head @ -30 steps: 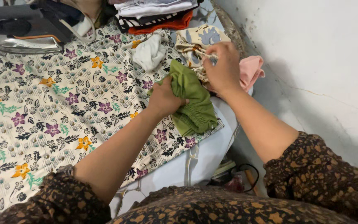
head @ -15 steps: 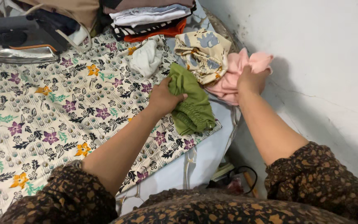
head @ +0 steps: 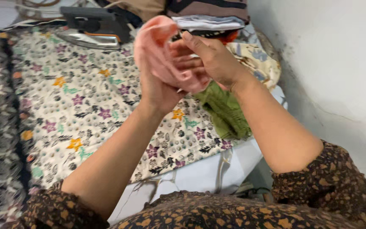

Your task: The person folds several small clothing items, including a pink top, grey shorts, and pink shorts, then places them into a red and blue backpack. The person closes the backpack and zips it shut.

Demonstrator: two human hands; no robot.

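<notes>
- A pink cloth (head: 162, 51) is held up in the air between both hands, above the table (head: 64, 106) with its flowered cover.
- The left hand (head: 159, 91) sits under and behind the pink cloth; its fingers are mostly hidden by the fabric, so the grip is judged closed on the cloth's lower part rather than seen plainly.
- The right hand (head: 210, 61) lies just to the right of the cloth, its fingers curled into the bunched fabric and clamped on it, with the index finger stretched along the upper edge.
- The cloth's long axis runs roughly up and down, from the rounded top edge to the gathered part between the two hands; it is touched by both hands, neither clearly nearer than the other.
- Both forearms rise from the lower edge of the view and meet at the cloth, the right wrist bent inward to the left.
- A green garment (head: 225, 110) lies on the table below the right wrist, well apart from the lifted cloth.
- An iron (head: 94, 29) rests at the far edge of the table, and a stack of folded clothes (head: 210, 17) stands beyond the hands, beside the white wall (head: 331, 55).
</notes>
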